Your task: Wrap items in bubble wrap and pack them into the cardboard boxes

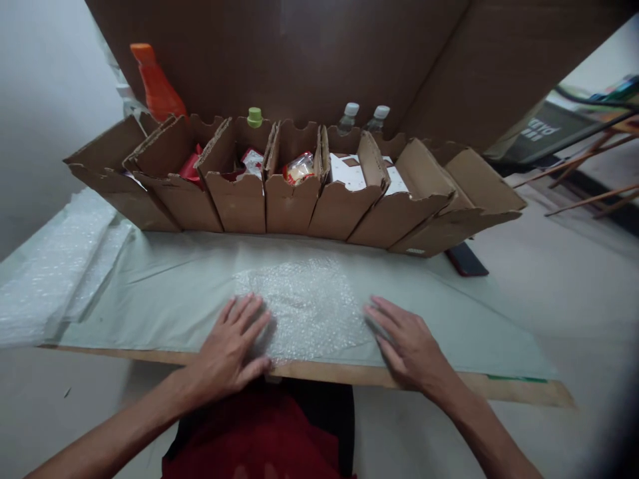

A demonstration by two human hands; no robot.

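Observation:
A sheet of clear bubble wrap (pixel 309 309) lies flat on the pale green table cover (pixel 170 286), close to the front edge. My left hand (pixel 232 346) rests on its left edge, fingers stretched out and apart. At the right edge of the sheet is my right hand (pixel 407 339), fingers extended and slightly blurred; whether it touches the wrap I cannot tell. Neither hand grips anything.
Behind the wrap stands a row of cardboard bins (pixel 292 206) holding red packets, a snack packet (pixel 299 167) and white cards (pixel 348 171). More bubble wrap (pixel 60 259) hangs over the left end. An orange bottle (pixel 157 83) and a dark phone-like object (pixel 466 259) are nearby.

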